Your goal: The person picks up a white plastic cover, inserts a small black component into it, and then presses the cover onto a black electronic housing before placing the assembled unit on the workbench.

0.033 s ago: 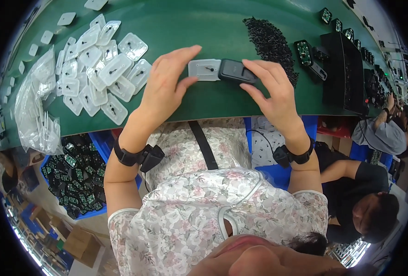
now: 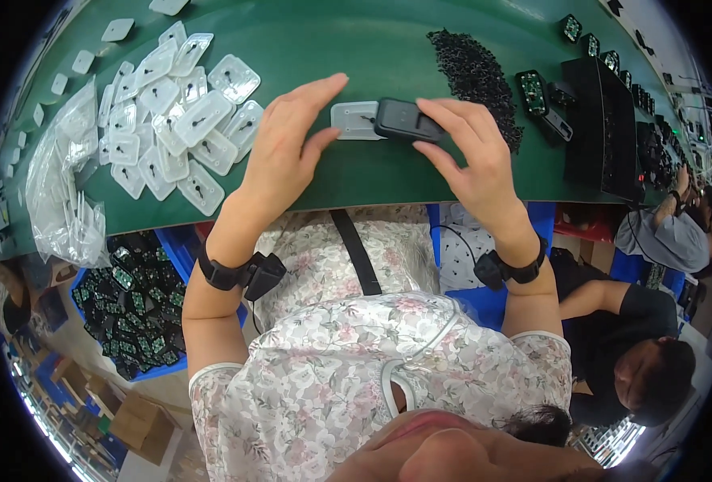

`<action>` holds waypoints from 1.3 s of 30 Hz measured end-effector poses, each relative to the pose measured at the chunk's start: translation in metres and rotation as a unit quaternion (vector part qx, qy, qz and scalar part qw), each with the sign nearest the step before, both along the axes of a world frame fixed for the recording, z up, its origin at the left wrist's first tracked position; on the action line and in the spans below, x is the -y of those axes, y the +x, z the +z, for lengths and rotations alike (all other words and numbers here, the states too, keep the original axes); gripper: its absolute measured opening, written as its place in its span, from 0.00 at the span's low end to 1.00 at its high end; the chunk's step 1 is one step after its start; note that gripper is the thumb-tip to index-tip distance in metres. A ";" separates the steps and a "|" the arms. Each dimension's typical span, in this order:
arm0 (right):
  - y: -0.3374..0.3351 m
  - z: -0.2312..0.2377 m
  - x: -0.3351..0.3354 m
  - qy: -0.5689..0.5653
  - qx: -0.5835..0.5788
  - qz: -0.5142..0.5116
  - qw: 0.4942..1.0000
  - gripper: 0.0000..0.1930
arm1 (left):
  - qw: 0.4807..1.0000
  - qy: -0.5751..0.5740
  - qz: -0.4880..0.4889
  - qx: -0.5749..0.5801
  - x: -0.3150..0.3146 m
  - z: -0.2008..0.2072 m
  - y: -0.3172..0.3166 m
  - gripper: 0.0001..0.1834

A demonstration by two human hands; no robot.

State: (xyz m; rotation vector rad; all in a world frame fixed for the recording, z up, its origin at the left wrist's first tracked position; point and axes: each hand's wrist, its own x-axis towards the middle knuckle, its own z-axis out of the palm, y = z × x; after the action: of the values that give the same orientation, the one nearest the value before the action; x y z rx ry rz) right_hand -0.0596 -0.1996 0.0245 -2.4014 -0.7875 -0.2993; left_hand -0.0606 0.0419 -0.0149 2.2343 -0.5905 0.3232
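My right hand (image 2: pixel 478 153) pinches a black rectangular plastic case (image 2: pixel 408 120) at its right end, between thumb and fingers. The case's left end overlaps a translucent white plastic plate (image 2: pixel 351 121) that carries a small black part at its middle. On the plate's other side is my left hand (image 2: pixel 285 150), its thumb and fingers spread apart. The left thumb tip comes close to the plate's left edge; whether it touches, I cannot tell. A heap of similar white plates (image 2: pixel 181 112), each with a small black part, lies to the left.
Small black parts (image 2: pixel 476 80) form a pile at right. Beyond it stand an opened case with a green circuit board (image 2: pixel 532 92) and a black box (image 2: pixel 599 128). Clear plastic bags (image 2: pixel 65 193) lie far left. A blue bin (image 2: pixel 178 255) holds many circuit-board cases. A co-worker (image 2: pixel 625 345) is at right.
The black case has shifted slightly left with my right hand and covers a little more of the white plate. My left hand has moved a touch up.
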 end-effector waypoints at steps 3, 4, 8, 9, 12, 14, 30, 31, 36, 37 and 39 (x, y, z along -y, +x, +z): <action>0.010 -0.004 -0.020 0.018 0.013 0.036 0.999 0.24 | 1.000 -0.025 -0.002 0.002 -0.005 0.004 -0.003 0.28; 0.014 -0.006 -0.024 0.008 0.011 0.057 0.998 0.23 | 1.000 -0.024 0.001 0.002 -0.006 0.003 -0.004 0.28; 0.018 -0.014 -0.029 -0.013 0.003 0.076 0.997 0.23 | 0.998 0.063 -0.010 0.010 -0.007 -0.002 -0.010 0.29; 0.018 -0.014 -0.029 -0.014 0.000 0.078 0.997 0.23 | 0.996 0.086 -0.018 0.013 -0.007 -0.003 -0.011 0.29; 0.017 -0.015 -0.028 -0.026 -0.014 0.079 0.996 0.23 | 0.991 0.131 -0.019 0.016 -0.006 -0.003 -0.014 0.30; 0.018 -0.016 -0.027 -0.026 -0.021 0.074 0.997 0.23 | 0.991 0.135 -0.017 0.017 -0.004 -0.004 -0.014 0.30; 0.039 -0.015 -0.016 0.125 -0.228 0.029 0.965 0.25 | 0.965 0.227 0.071 0.111 0.029 -0.004 -0.017 0.30; 0.042 -0.016 -0.016 0.153 -0.271 0.015 0.950 0.24 | 0.964 0.228 0.070 0.117 0.029 -0.004 -0.011 0.30; 0.039 -0.012 -0.024 0.368 -0.387 0.020 0.845 0.22 | 0.978 -0.109 0.121 -0.127 0.029 0.000 0.002 0.18; 0.034 -0.010 -0.029 0.398 -0.360 0.033 0.843 0.21 | 0.957 -0.199 0.115 -0.176 0.033 0.007 0.003 0.17; 0.036 -0.007 -0.037 0.445 -0.306 0.036 0.841 0.20 | 0.946 -0.238 0.105 -0.197 0.046 0.011 0.007 0.16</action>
State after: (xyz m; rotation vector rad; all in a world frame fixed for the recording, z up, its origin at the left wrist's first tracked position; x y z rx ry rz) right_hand -0.0239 -0.1625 0.0175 -1.4267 -0.3097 0.1332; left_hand -0.0535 -0.0042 -0.0035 1.8180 -0.0466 0.1011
